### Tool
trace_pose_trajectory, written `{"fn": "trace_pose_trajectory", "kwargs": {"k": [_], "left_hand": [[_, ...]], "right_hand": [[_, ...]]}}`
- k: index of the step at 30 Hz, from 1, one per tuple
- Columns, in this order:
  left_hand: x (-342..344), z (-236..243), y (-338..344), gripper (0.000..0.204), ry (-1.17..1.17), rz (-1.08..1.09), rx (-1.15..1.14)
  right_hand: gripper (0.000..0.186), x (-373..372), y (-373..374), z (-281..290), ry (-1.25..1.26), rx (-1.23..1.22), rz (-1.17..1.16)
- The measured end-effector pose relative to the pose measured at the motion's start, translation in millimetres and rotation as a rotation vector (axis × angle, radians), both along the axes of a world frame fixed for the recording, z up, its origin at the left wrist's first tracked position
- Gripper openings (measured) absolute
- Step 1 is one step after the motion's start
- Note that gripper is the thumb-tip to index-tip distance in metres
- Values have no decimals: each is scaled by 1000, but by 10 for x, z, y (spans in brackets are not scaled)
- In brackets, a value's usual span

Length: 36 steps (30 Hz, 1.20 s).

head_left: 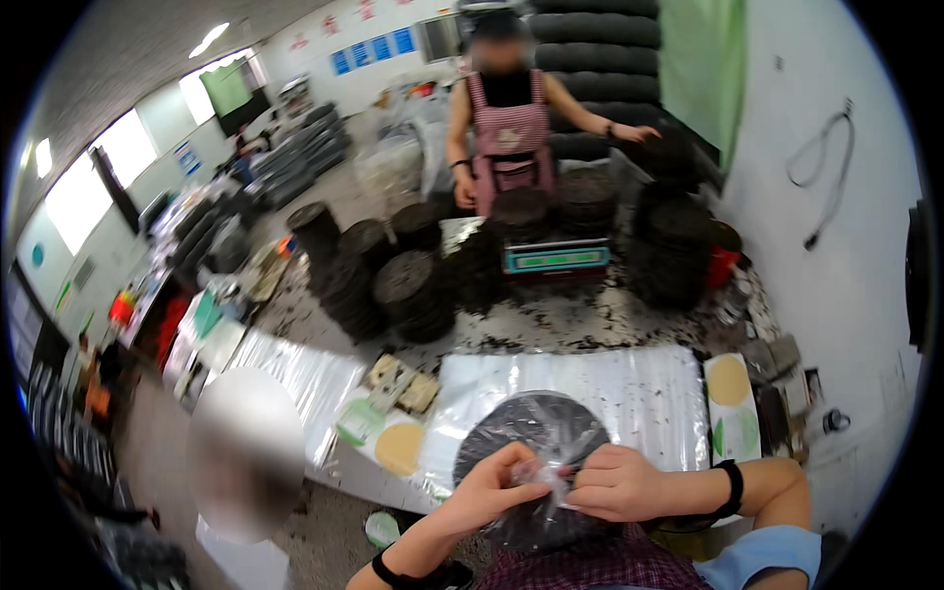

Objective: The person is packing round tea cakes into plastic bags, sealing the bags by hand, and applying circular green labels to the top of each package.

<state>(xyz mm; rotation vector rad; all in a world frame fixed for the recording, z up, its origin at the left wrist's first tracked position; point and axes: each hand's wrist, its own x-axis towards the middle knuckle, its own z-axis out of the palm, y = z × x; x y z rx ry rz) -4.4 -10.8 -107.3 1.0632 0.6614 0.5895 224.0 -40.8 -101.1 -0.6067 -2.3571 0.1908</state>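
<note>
A dark round disc or stack (484, 435), wrapped in clear plastic, stands close in front of me at the near edge of the table. The mouth of its clear plastic bag (557, 454) is gathered and bunched over the top. My left hand (501, 482) pinches the gathered plastic from the left, fingers closed. From the right, my right hand (618, 482) is closed on the same bunch, close to the left fingertips. Beneath the bag lies a pile of flat clear plastic bags (649, 388).
Stacks of dark discs (413, 290) stand across the far table, around a scale with a green display (556, 258). Behind it a co-worker in a pink apron (511, 138) reaches toward the right-hand stacks. Paper cards with round tan labels (730, 382) lie right. Dark crumbs litter the tabletop.
</note>
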Motion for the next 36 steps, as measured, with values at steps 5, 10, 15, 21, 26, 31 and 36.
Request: {"fn": "trace_pose_trajectory", "kwargs": {"k": [5,10,15,21,26,31,36], "left_hand": [[140,-27,-67,20,393,-32,424],[422,107,124,26,516,368,1519],[317,-170,147,21,660,157,1441],[172,118,-136,22,726,-240,1350],[779,270,-75,43,559,-98,1215],[936,44,107,43,548,-232,1356],[847,62,60,42,521,-149,1347]], "right_hand": [[56,-5,100,-24,179,-167,-166],[51,2,-1,-176,75,-651,-220],[23,27,341,-224,147,-510,-211],[24,397,524,-625,187,-142,-288],[17,507,517,-554,565,-454,-332],[54,875,478,-536,723,-619,-465],[78,1310,1109,293,578,-378,-597]]}}
